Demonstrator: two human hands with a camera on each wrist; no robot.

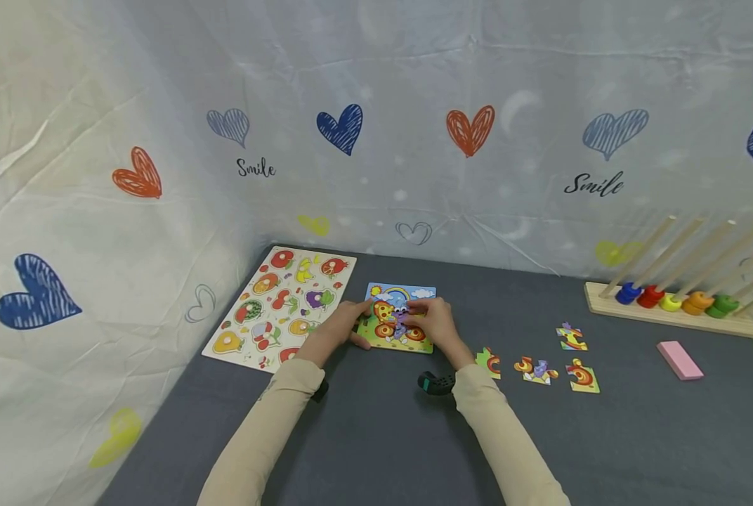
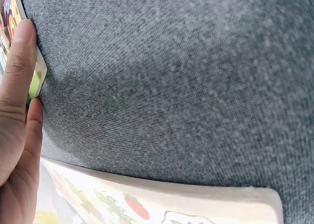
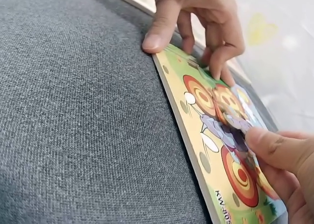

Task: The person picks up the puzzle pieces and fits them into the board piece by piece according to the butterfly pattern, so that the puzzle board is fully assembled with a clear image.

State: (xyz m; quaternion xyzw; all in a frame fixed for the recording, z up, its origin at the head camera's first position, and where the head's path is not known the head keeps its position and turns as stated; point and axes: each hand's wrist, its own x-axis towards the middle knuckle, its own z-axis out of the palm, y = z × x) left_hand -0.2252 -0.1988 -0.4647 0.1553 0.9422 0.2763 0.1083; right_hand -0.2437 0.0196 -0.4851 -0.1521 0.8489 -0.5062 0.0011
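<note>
Brightly printed square puzzle board point(image 1: 378, 340) lay on the dark grey fabric-covered table point(image 1: 364, 436). The left hand point(image 1: 341, 325), thumb and bent fingers moderately apart, held its near left corner; the right hand point(image 1: 437, 325), narrowed, pinched a purple-patterned jigsaw piece point(image 3: 237, 122) at its middle.

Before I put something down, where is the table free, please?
Free: the table on the near side of the pink block; also behind the loose pieces, between puzzle board and peg rack. Crowded: the puzzle board, with left hand and right hand, beside the fruit board.
</note>
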